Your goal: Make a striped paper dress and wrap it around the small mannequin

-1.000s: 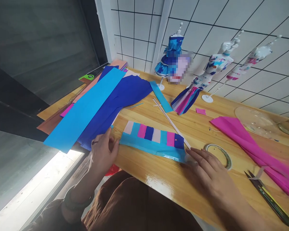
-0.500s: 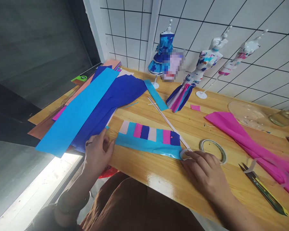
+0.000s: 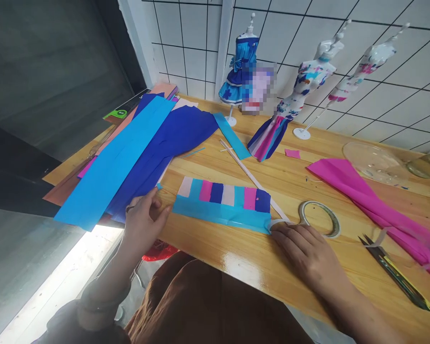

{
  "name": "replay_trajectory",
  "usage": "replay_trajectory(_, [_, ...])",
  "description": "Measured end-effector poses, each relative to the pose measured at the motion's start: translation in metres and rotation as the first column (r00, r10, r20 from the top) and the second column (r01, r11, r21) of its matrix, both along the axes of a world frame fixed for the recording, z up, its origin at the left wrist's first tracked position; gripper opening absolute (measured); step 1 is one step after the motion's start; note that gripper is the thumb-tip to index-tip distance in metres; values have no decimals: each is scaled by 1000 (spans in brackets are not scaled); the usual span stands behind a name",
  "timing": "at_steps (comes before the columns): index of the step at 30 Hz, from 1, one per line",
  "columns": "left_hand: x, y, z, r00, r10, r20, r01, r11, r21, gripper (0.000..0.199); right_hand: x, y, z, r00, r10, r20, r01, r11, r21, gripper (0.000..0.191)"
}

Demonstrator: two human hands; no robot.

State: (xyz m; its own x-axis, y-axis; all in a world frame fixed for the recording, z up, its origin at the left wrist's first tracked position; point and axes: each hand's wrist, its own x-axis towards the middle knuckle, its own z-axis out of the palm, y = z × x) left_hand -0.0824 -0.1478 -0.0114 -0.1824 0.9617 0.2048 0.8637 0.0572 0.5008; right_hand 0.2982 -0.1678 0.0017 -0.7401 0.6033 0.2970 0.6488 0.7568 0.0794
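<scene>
A light-blue paper strip (image 3: 215, 213) lies flat in front of me. Along its upper edge runs a row of pale pink, light-blue, magenta and dark-blue patches (image 3: 228, 195). My right hand (image 3: 306, 248) rests at the right end, fingers bent together on a curl of white tape backing (image 3: 278, 222); the fingertips' grip is partly hidden. My left hand (image 3: 145, 215) is left of the strip, apart from it, with thumb and fingers spread. A tiny light-blue scrap (image 3: 159, 186) shows at its index fingertip. A tape roll (image 3: 336, 224) lies just beyond my right hand.
Sheets of dark-blue paper (image 3: 186, 129) and a long light-blue sheet (image 3: 114, 165) are piled at left. A black-and-yellow cutting tool (image 3: 397, 274) and magenta paper (image 3: 365, 200) lie at right. Dressed mini mannequins (image 3: 245, 62) stand along the wall. The table's front edge is near me.
The view has shifted slightly. At the right end of the strip, the white backing beside my right fingers has gone from a rounder loop to a longer, flatter curl. My left thumb has spread slightly.
</scene>
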Motion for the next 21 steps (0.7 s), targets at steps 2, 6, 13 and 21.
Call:
replay_trajectory(2, [-1,1,2,1000,-16,9,16,1000,-21,48,1,0,0,1000,-8,2,9,1000,-27,27])
replay_trajectory(6, [0,0,3,1000,-21,-5,21,1000,-16,45,1,-3,4,997,-34,67,40,995,-96,32])
replay_trajectory(13, [2,-2,1,1000,8,-17,-9,1000,-19,48,-4,-12,19,986,-15,163,37,990,-138,41])
replay_trajectory(21, [-8,7,2,997,16,72,-8,993,-121,55,-4,-14,15,981,-50,186,72,991,-112,39])
